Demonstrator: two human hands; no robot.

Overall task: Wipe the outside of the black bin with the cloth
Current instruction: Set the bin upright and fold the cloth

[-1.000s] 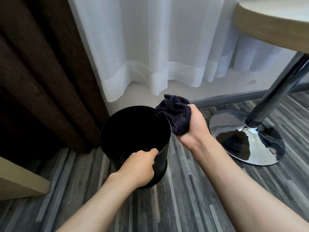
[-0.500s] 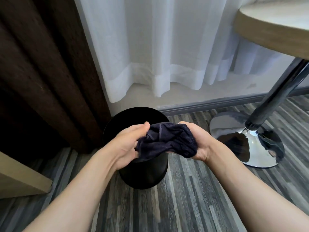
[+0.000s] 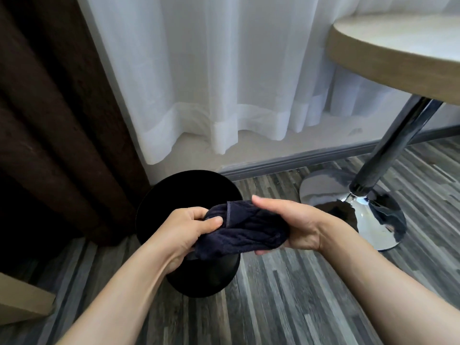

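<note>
Cloth (image 3: pixel 245 229) bunched between both hands above black bin (image 3: pixel 174 195), near dark curtain at left. Left hand (image 3: pixel 189 227) pinches one end; right hand (image 3: pixel 293 227) cradles other, fingers loosely curled. Step: refolding. Next: press cloth against bin's outer wall.

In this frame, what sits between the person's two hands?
Head view: the dark cloth, bunched. The left hand pinches one end; the right hand cups the other. The black bin stands on the floor below, untouched.
</note>
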